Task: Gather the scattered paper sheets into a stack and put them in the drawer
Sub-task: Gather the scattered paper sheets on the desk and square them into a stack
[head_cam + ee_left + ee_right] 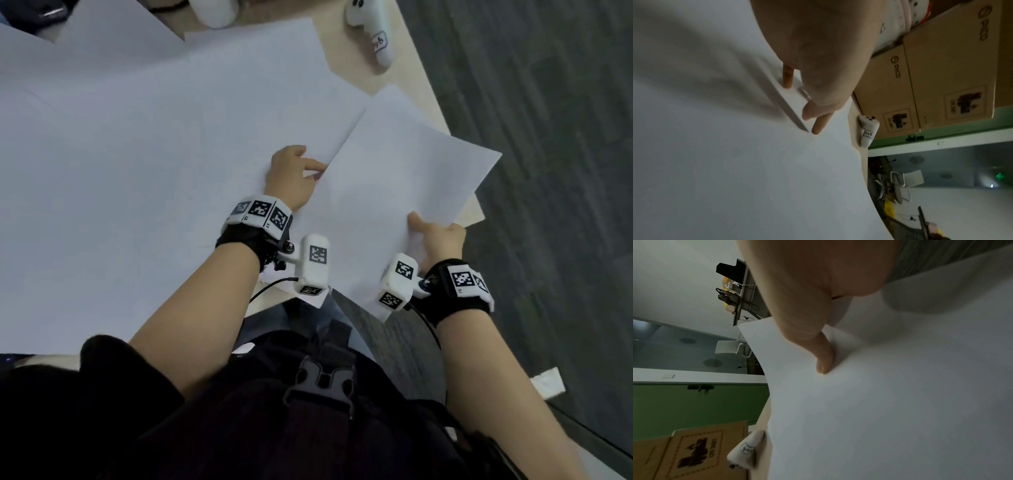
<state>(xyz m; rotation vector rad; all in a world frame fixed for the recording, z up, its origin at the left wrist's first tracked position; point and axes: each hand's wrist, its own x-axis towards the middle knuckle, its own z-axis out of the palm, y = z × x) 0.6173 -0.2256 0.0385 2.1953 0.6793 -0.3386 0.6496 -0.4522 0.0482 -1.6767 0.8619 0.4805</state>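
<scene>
**Paper everywhere, one sheet in hand: how to do the pickup cleanly**

Paper covers most of the desk (416, 73); the loose sheets (137, 154) sprawl from about 9 o'clock up to 12 o'clock in the head view, overlapping at odd angles. No drawer shows in any view, so that part is still to come.

Left to right: the left hand (291, 178) sits near the middle, fingers (819, 125) fairly straight and touching down at the edge of a sheet. It looks more like pinning or teasing up an edge than gripping; whether anything is pinched there, can't tell. The right hand (440, 241), at roughly 4 o'clock, holds the lifted sheet (411, 164), thumb (824, 358) pressed on top and the other fingers hidden beneath. That sheet tilts out past the desk's corner.

Probably the smart move is sliding each next sheet under the thumb rather than lifting it free, since single sheets flop and crease. Squaring the edges against the desk before heading for the drawer should help too. The white controller (371, 31) at 1 o'clock sits beside the top sheet's edge, so a wide sweep might knock it.
</scene>
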